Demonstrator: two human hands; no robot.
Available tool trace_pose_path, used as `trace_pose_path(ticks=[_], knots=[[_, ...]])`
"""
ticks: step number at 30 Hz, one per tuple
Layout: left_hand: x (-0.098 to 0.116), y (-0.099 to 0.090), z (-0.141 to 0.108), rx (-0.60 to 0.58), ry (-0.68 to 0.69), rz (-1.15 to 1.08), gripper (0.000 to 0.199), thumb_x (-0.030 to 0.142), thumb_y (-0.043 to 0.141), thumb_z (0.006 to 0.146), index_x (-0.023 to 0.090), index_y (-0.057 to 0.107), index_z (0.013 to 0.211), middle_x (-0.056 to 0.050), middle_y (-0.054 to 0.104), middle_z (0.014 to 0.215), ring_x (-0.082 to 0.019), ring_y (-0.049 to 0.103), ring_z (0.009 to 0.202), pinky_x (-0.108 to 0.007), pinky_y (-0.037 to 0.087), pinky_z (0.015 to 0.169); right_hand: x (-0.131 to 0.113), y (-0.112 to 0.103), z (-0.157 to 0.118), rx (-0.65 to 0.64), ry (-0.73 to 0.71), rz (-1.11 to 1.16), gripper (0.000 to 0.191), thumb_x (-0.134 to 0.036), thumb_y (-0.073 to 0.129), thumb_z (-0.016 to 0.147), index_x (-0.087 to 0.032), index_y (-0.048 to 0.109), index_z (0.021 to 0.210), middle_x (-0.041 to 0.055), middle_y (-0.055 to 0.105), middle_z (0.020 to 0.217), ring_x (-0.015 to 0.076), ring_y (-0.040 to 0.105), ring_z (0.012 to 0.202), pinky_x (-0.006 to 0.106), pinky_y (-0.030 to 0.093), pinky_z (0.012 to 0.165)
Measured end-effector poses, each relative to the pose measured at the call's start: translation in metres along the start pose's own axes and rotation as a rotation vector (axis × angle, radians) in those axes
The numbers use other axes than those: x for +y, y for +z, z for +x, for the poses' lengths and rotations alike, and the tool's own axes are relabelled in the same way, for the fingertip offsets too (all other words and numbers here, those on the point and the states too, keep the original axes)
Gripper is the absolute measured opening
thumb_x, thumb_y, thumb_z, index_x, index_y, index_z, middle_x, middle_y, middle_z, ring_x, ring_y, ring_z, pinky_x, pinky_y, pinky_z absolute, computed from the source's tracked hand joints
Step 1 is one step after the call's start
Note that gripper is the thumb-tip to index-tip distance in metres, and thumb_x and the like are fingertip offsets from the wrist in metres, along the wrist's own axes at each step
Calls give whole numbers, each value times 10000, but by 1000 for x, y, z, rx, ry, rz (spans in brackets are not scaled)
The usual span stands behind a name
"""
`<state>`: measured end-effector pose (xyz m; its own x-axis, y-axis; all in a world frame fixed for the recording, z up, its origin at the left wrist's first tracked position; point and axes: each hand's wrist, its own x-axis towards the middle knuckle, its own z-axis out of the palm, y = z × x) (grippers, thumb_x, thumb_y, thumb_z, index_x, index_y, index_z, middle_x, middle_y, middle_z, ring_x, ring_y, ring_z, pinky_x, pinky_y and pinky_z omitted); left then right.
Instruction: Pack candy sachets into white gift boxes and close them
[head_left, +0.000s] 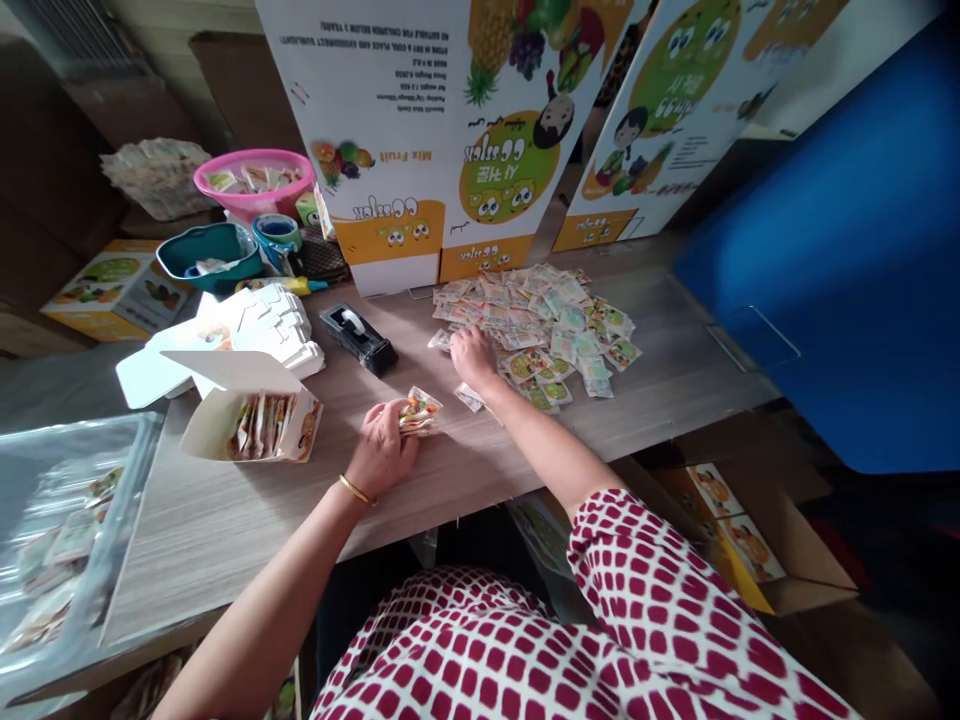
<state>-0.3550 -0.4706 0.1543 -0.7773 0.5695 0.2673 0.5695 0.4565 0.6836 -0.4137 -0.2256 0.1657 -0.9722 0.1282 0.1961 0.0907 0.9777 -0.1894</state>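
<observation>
Two bare forearms [277,590] extend from a top patterned in dark red and white [465,650] over a grey wood-grain table [262,520]. At the near left stands a clear plastic bin [139,470] with printed packets inside. The left hand [382,445], a thin gold-coloured bracelet [354,490] at its wrist, rests low over the table, its fingers closed around a small bundle of flat, colourfully printed sachets [421,412]. Left of it, an open white cardboard box [204,428] holds a row of similar upright sachets [262,425]. One loose sachet [469,397] lies just under the right wrist. Farther off, the right hand [474,358] has its fingers bent down at a pale sachet [440,340] beside the left edge of a broad heap of small printed sachets [555,310]; I cannot tell whether it pinches anything. A black tape dispenser [360,338] sits between the heap and a stack of white folded cardboard [277,320]. Behind are a teal plastic basin [180,262], a pink plastic basin [251,205] filled with packets, and a tall white-and-orange carton [390,170], its print upside down
</observation>
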Motion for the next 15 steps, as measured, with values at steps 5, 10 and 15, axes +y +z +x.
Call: trace_pose_path(ticks=[5, 10, 15], knots=[[1, -3, 6, -11, -34, -99, 569, 254, 641, 807, 193, 542, 1364, -114, 708, 1056, -308, 657, 1035, -495, 347, 1161, -27, -9, -25, 7, -124, 264, 221, -241, 490, 1043, -175, 701, 1032, 92, 729, 1056, 223, 602, 1032, 312, 423, 949], [6, -1, 9, -34, 29, 37, 329, 278, 643, 822, 188, 637, 1138, -187, 675, 1230, -386, 561, 1284, -573, 288, 1189, -30, -28, -30, -399, -214, 588, 107, -199, 605, 943, -181, 711, 948, -14, 713, 861, 128, 598, 767, 220, 395, 701], [15, 3, 6, 40, 159, 56, 267, 251, 608, 860, 234, 645, 1123, -126, 450, 1598, -376, 198, 1583, -641, -10, 1263, -18, -30, -30, -686, -274, 716, 117, -89, 628, 835, -162, 718, 849, -38, 690, 762, 109, 563, 702, 206, 381, 657]])
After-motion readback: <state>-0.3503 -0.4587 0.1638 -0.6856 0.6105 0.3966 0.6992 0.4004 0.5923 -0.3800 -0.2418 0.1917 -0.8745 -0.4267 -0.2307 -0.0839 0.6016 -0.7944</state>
